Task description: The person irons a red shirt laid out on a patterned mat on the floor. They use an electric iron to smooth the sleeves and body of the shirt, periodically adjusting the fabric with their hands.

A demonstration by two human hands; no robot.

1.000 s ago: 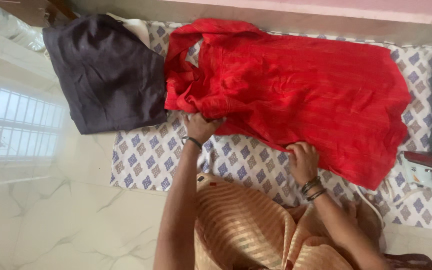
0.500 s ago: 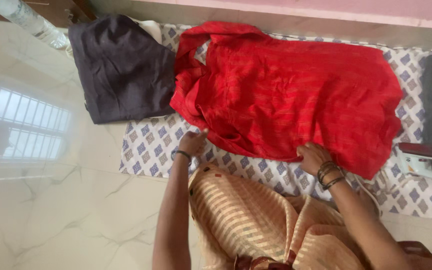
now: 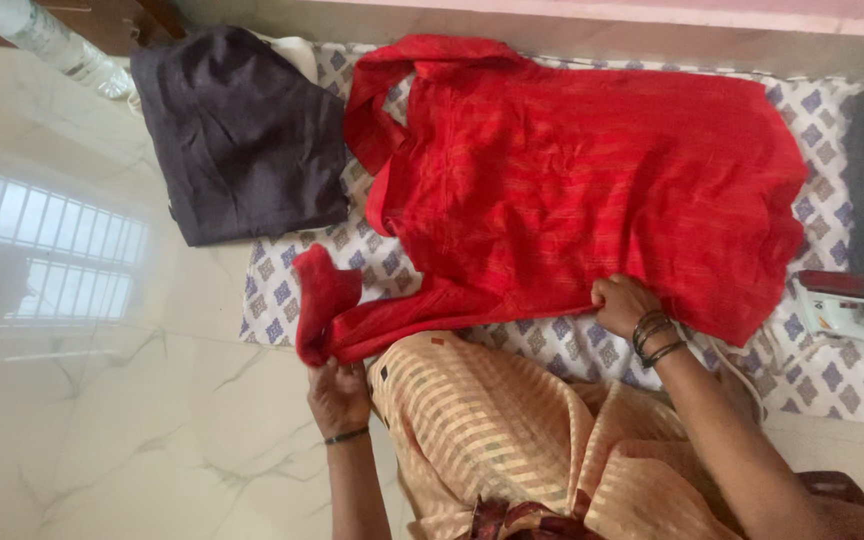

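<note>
Both hands on the red garment (image 3: 572,190).
Left hand (image 3: 337,392) grips its sleeve, fingertips hidden; right hand (image 3: 624,303) pinches the hem, iron (image 3: 857,315) cut off.

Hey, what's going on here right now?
A person sitting on the floor is laying out a red garment on a patterned cloth. Their left hand grips the end of one sleeve, drawn out toward them, while the right hand pins the garment's near edge. A folded dark garment lies at the left end, and an iron sits at the right edge.
</note>
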